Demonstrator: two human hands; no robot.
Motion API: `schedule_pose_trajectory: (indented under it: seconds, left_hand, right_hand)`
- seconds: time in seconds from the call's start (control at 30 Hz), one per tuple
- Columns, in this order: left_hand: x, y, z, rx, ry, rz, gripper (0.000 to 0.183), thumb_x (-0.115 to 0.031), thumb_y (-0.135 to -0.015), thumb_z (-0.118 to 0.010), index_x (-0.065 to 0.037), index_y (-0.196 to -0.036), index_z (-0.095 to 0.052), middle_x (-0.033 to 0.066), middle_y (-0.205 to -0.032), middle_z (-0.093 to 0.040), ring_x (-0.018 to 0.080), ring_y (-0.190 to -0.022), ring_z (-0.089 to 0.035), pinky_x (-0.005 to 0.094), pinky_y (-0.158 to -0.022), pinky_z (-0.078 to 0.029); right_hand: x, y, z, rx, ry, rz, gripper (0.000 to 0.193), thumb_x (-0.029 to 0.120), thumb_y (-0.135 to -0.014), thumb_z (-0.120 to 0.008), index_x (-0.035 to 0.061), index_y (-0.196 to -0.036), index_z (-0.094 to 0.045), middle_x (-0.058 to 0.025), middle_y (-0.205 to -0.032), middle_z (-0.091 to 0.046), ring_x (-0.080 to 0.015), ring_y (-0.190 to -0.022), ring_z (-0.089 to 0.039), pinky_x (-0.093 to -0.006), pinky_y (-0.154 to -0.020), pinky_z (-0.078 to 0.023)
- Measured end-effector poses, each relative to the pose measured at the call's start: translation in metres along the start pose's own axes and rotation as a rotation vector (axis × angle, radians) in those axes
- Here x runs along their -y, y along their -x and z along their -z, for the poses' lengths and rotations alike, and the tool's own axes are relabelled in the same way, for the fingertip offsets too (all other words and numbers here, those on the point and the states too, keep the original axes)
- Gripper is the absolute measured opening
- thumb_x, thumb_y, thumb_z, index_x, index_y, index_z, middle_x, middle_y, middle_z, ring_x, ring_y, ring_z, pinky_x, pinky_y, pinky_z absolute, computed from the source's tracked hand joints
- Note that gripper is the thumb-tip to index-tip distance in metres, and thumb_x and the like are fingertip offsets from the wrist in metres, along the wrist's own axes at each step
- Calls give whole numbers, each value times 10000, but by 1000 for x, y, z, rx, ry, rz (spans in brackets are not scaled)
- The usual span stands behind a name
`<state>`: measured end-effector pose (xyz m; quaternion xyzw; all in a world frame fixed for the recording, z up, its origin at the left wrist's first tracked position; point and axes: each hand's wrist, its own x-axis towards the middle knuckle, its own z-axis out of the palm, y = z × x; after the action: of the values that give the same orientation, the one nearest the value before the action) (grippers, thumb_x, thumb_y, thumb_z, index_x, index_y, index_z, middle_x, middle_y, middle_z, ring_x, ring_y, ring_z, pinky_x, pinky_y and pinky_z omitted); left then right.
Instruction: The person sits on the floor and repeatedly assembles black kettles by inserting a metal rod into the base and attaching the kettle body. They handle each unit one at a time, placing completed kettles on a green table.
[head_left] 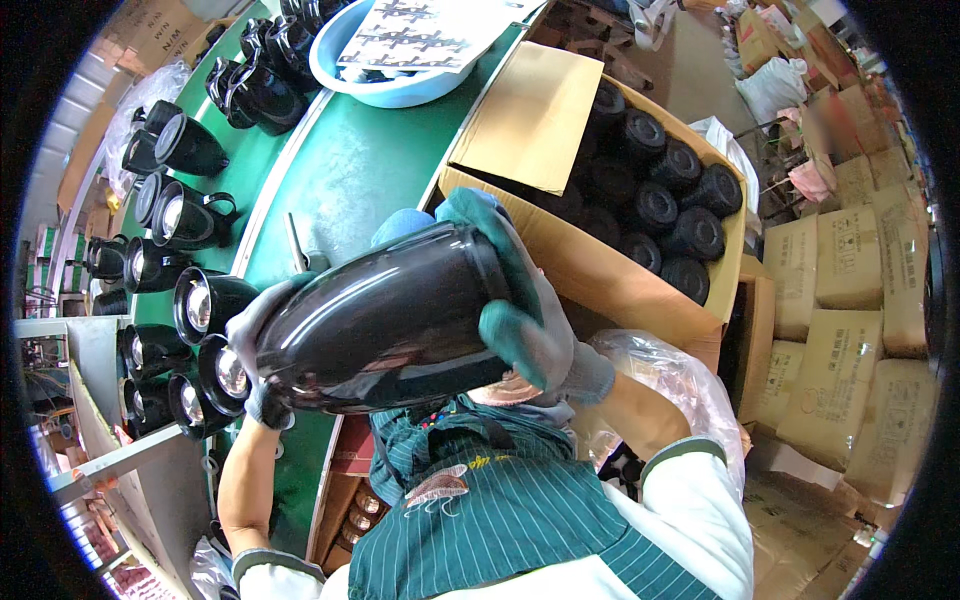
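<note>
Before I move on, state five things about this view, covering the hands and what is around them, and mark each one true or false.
1. The left hand and right hand both hold the glossy black vessel. True.
2. That vessel stands upright. False: it is tilted over on its side between the hands.
3. The cardboard box at the right holds dark, round-ended pieces. True.
4. The blue basin is to the right of that box. False: it is to the left, near the top of the view, with a printed sheet across it.
5. Both hands are ungloved. False: each wears a glove.
</note>
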<state>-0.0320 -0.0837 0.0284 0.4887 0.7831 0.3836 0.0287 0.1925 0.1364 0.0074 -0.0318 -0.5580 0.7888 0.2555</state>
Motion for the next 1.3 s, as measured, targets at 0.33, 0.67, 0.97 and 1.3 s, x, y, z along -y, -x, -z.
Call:
schedule_pose_trajectory:
  seconds: [0.33,0.67,0.97,1.3]
  left_hand:
    - [-104,-46,51,330,-536,-793,339,-182,-738,-823,-110,-1066,-779,123,-1099,-769,339,-1110,-709,475,-925,-594]
    - [4,-84,49,277,193,260,510,-377,-879,-746,68,-1126,-717,104,-1017,-762,166,-936,-709,310,-866,-569]
    - [-115,-117,51,474,-734,-927,356,-225,-837,-748,8,-1105,-737,136,-1034,-757,265,-976,-743,389,-917,-585]
    - [-10,-59,50,200,-21,105,452,-333,-864,-749,46,-1111,-730,101,-981,-761,176,-919,-718,310,-854,-567]
  right_hand:
    - [-95,-28,29,-35,-795,-1136,760,550,-1059,-478,84,-1627,-282,-134,-1657,-346,-260,-1464,-423,-417,-1195,-388]
    - [-111,27,40,111,-213,-259,777,534,-1043,-495,65,-1624,-278,-180,-1663,-297,-316,-1463,-400,-455,-1207,-346]
    - [-146,0,54,-6,-317,-241,844,573,-1015,-500,59,-1632,-242,-225,-1662,-259,-371,-1476,-362,-479,-1215,-311]
    - [-116,18,9,-65,-106,-6,920,617,-983,-505,52,-1642,-202,-275,-1661,-216,-432,-1490,-318,-506,-1224,-272]
